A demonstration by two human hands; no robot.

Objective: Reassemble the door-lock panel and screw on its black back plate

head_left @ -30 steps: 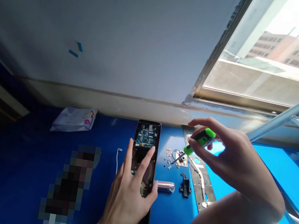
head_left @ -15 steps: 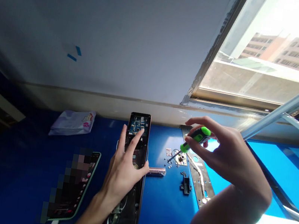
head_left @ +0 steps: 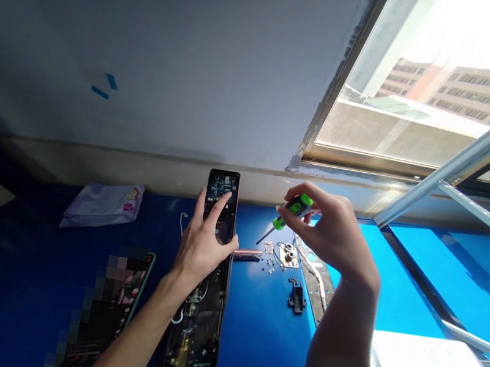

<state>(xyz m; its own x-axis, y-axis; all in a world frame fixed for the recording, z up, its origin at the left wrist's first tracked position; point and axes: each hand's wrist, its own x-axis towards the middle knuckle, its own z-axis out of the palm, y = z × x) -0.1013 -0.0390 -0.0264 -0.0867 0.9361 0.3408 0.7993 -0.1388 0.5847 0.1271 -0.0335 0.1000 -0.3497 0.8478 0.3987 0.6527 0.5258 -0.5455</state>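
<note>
My left hand (head_left: 207, 236) straddles a long black smart door lock housing (head_left: 211, 339), thumb at its right edge and fingers spread over the upper part, gripping it. A green-lit circuit board (head_left: 224, 188) shows in its top end, partly under the fingers. From its right side juts a copper-coloured handle (head_left: 247, 254). My right hand (head_left: 323, 220) pinches a green and black screwdriver (head_left: 292, 211), its tip pointing down-left above the table, apart from the lock. Below it lie several small screws (head_left: 269, 265) and a plate with a round metal part (head_left: 289, 256).
A black plastic bracket (head_left: 298, 300) and a dark panel with a white cable (head_left: 316, 275) lie to the right. At left are a phone (head_left: 131, 296) and a white packet (head_left: 104, 205). A white power strip (head_left: 440, 363) and a metal frame bar (head_left: 442, 171) stand at right.
My right hand has lifted the screwdriver from beside the small screws and moved it left toward the lock. My left hand stays on the lock; the view has shifted slightly.
</note>
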